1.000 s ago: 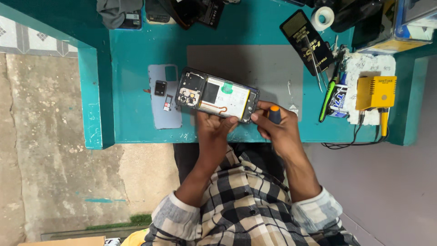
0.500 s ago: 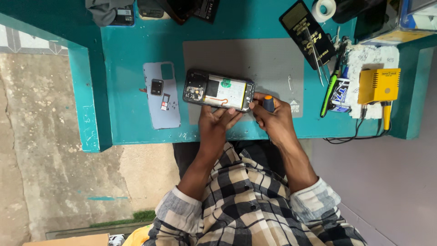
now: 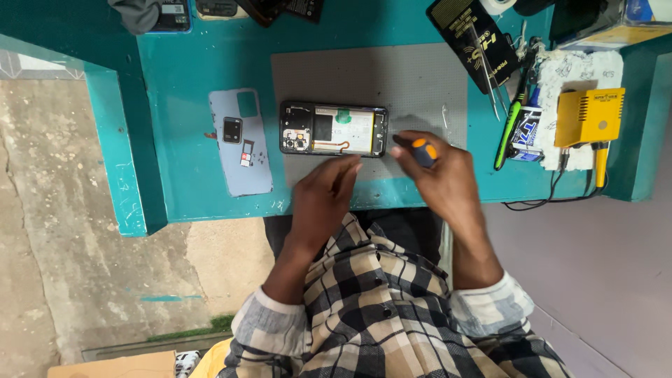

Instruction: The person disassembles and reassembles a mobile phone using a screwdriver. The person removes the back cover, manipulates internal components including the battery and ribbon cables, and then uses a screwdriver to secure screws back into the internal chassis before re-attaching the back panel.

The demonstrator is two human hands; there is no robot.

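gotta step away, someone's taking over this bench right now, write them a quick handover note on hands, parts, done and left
Left hand: empty, fingers just below the opened phone, apparently not gripping it.
Right hand: holds a small screwdriver with an orange and dark handle, beside the phone's right end.
Opened phone lies flat on the grey mat, insides up.
Done: back cover is off, lying left of the phone on the teal table.
Left: the phone is still open and the cover not refitted.

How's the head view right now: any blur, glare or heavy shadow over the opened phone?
Head view: opened phone sharp and evenly lit, no glare; left hand and right hand slightly soft; faint shadow on the grey mat beside the screwdriver.
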